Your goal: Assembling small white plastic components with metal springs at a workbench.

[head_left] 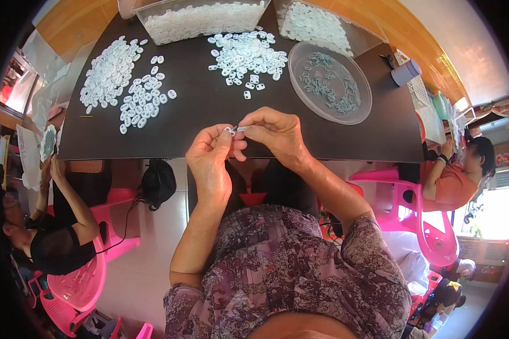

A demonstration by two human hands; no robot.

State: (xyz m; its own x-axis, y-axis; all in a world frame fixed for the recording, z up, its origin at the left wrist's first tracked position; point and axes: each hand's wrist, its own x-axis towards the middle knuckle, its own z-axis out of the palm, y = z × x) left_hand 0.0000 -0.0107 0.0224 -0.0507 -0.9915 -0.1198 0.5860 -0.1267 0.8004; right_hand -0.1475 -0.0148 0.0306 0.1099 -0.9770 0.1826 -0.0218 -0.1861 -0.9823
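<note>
My left hand point(212, 148) pinches a small white plastic piece with holes point(229, 130) above the table's near edge. Close against it, my right hand point(277, 134) grips another small white piece point(242, 129) between thumb and forefinger. A tiny dark grey part shows where the two pieces meet; its kind is too small to make out. Beyond my hands lies a pile of white two-holed pieces point(249, 55). To the right, a round clear tray point(293, 76) holds many small grey-green parts point(322, 79).
Two heaps of white oval pieces point(107, 73) lie on the dark table point(192, 101) at the left. Clear bins point(147, 28) of white parts stand at the back. A grey cylinder point(405, 73) is at the right. People sit on pink chairs point(398, 198) at both sides.
</note>
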